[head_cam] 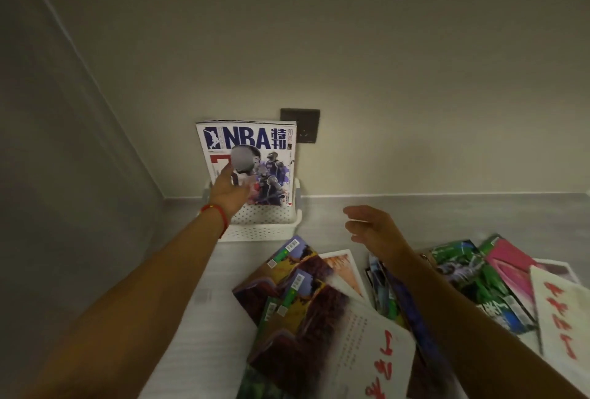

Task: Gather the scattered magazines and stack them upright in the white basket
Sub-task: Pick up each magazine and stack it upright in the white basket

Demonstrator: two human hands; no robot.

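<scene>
An NBA magazine (pixel 265 149) stands upright in the white perforated basket (pixel 265 231) against the back wall. My left hand (pixel 228 192) reaches up to its cover, fingers straight and touching the front. My right hand (pixel 370 228) hovers open above the floor to the right of the basket, holding nothing. Several magazines lie scattered in front: brown landscape covers (pixel 300 296), a white one with red characters (pixel 380 354), a green one (pixel 469 274) and a pink one (pixel 510 267).
A dark wall socket (pixel 303 121) sits behind the basket. The wall corner runs down on the left. A white sheet (pixel 204 328) lies on the grey floor under my left forearm. Another white cover with red characters (pixel 562 312) lies at the far right.
</scene>
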